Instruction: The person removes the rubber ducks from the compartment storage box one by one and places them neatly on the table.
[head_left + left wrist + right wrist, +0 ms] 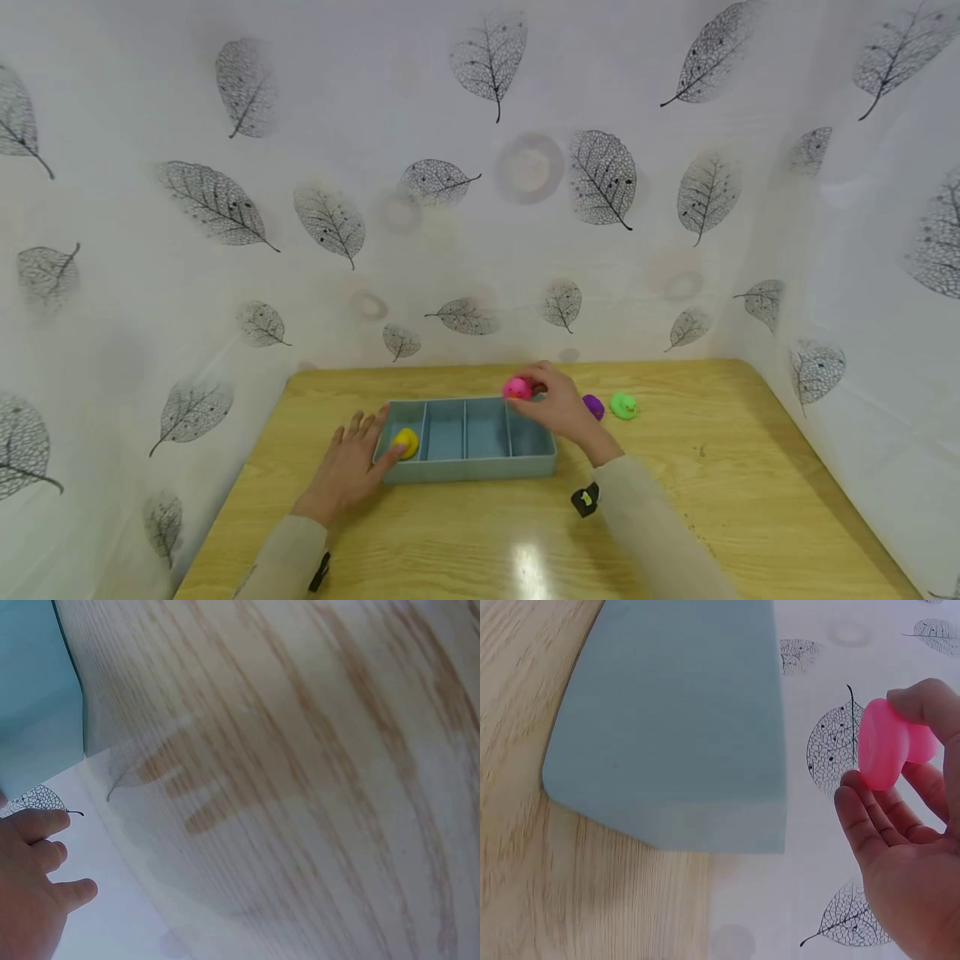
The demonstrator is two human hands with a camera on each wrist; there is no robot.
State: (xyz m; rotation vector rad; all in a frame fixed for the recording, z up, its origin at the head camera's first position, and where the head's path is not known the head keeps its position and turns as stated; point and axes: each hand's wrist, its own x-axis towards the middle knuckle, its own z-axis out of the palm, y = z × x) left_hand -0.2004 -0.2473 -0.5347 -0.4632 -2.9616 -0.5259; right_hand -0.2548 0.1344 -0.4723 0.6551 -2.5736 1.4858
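A blue-grey tray (pixel 450 472) with several compartments in a row lies on the wooden table. In its leftmost compartment sits a yellow rubber duck (pixel 407 442). My left hand (pixel 351 464) rests against the tray's left end, fingers spread; the left wrist view shows only part of this hand (pixel 34 881) beside the tray wall (pixel 37 690). Above the back edge of the rightmost compartment, my right hand (pixel 558 406) pinches a pink rubber duck (pixel 517 389). The right wrist view has the pink duck (pixel 885 746) between thumb and fingers, over the tray's height.
Right of the tray, a purple rubber duck (pixel 593 407) is partly covered by my right hand, and a green rubber duck (pixel 623 406) sits beside it. Behind the table (pixel 675 517) hangs a white sheet (pixel 420 92) with a leaf print.
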